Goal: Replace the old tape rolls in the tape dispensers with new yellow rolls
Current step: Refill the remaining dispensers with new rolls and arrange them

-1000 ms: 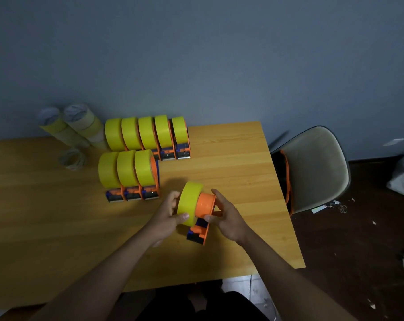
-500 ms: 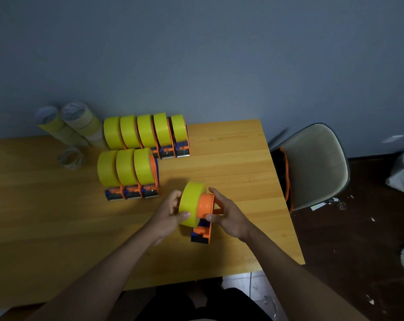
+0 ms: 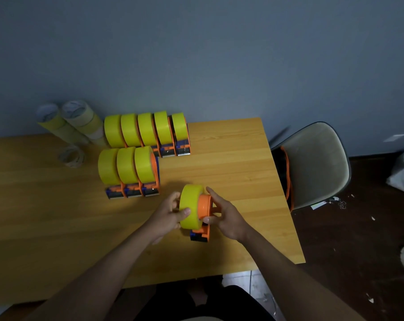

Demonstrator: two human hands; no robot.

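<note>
An orange tape dispenser (image 3: 205, 213) with a blue front stands near the table's right part, a new yellow roll (image 3: 189, 205) on its hub. My left hand (image 3: 167, 215) grips the yellow roll from the left, thumb on its face. My right hand (image 3: 226, 216) holds the dispenser's orange side plate and handle from the right. Two rows of dispensers with yellow rolls stand behind: three in the near row (image 3: 126, 167) and several in the far row (image 3: 147, 130).
Two stacks of pale tape rolls (image 3: 71, 123) lean at the wall, back left. A nearly spent clear roll (image 3: 71, 156) lies before them. The wooden table (image 3: 231, 158) ends on the right, where a grey chair (image 3: 316, 163) stands.
Both hands have carried the dispenser slightly away from me and upward on the table. The grip of each hand looks the same.
</note>
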